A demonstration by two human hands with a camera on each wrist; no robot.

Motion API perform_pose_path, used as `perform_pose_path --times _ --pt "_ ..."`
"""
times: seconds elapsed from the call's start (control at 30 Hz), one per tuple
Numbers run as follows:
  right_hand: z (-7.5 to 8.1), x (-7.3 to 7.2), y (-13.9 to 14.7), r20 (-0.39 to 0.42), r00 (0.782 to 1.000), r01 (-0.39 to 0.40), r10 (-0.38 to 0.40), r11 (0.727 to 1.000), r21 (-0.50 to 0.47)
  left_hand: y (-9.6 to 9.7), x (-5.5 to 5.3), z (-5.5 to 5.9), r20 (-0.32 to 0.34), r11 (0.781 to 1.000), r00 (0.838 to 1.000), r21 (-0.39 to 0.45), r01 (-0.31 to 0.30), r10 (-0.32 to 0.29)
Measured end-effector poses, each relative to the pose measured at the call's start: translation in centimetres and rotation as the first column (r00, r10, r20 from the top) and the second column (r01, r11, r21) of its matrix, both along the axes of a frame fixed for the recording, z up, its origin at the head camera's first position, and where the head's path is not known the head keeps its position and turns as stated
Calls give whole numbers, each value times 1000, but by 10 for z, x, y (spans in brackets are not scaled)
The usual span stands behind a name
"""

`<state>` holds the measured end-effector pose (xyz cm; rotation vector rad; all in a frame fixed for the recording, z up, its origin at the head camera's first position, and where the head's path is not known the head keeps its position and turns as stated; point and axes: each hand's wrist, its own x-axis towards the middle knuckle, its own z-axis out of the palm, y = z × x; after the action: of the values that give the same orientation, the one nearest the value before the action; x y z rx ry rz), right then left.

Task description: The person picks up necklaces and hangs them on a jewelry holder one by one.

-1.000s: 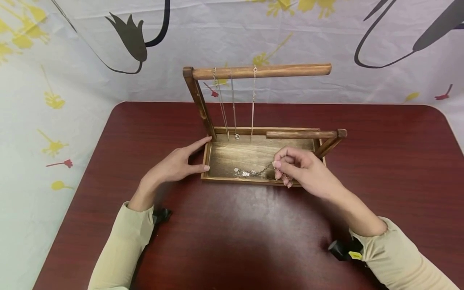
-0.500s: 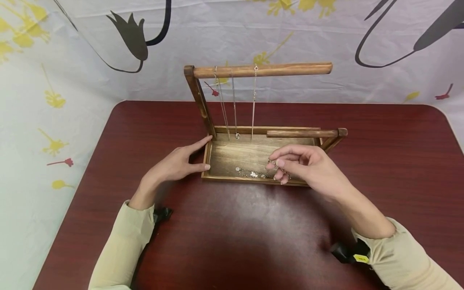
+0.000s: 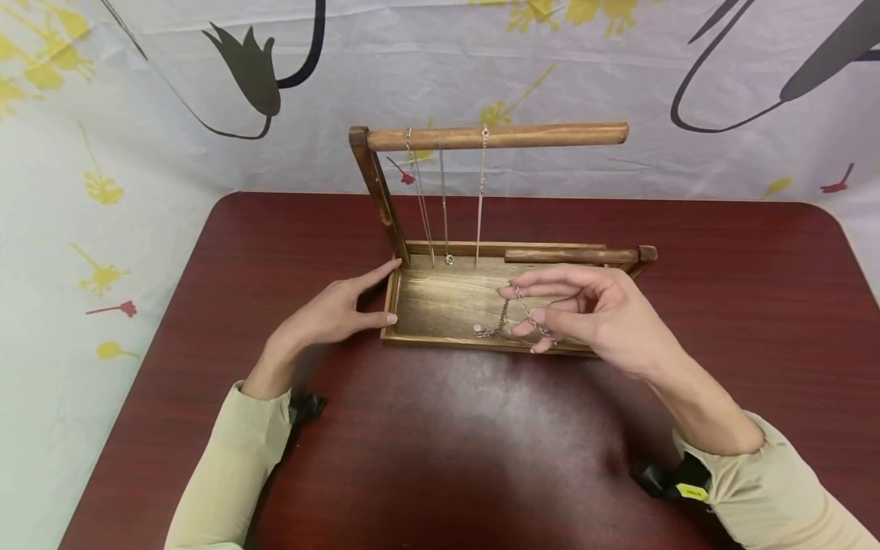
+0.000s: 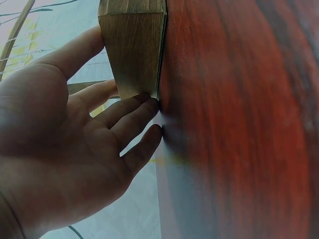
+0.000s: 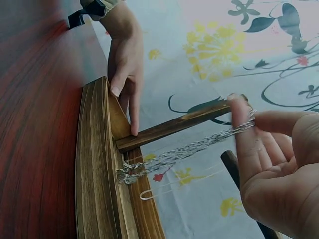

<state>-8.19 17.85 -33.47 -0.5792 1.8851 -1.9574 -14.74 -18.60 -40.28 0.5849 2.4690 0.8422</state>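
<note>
A wooden jewelry stand with a shallow tray (image 3: 433,298) sits on the table. My left hand (image 3: 330,312) rests at the tray's left end, thumb near the front corner and index finger at the upright's base. In the left wrist view, its extended fingers touch the wood. Above the tray, my right hand (image 3: 605,313) pinches a silver chain with charms (image 5: 192,148). In the head view, two strands hang from the fingers, and the lower part reaches the tray floor near the front wall. The fingers partly hide the chain.
From the stand's high bar (image 3: 550,135) hang several thin necklaces (image 3: 480,206). A shorter low bar (image 3: 571,256) juts over the tray from the right post. Behind the dark red table (image 3: 426,443) is a flower-patterned cloth (image 3: 440,69).
My right hand has risen slightly and moved a little right, and its fingers have spread the chain into a loop. The chain's charm end has shifted right along the tray. My left hand stays put.
</note>
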Motion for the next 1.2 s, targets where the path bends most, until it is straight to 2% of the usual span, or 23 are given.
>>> perform_pose_path --times 0.17,0.33,0.57,0.8,1.0,1.2 --pt "1 0 -1 -12 999 51 -52 996 -71 0 0 0 3 1000 1000 1 -3 3" --pt "2 -1 -1 -31 997 60 -65 988 -143 0 0 0 -1 1000 1000 2 -3 3" --pt "7 0 0 -5 997 74 -77 968 -241 0 0 -1 -6 1000 1000 -10 -7 7" --pt "15 1 4 0 991 131 -135 956 -264 1 1 -1 -29 1000 1000 -20 -7 7" --pt "21 4 10 7 981 187 -194 935 -302 2 -1 -1 -37 1000 999 -22 0 -1" --pt "28 6 17 -47 980 157 -193 897 -412 2 0 -2 -50 1000 999 -19 -2 1"
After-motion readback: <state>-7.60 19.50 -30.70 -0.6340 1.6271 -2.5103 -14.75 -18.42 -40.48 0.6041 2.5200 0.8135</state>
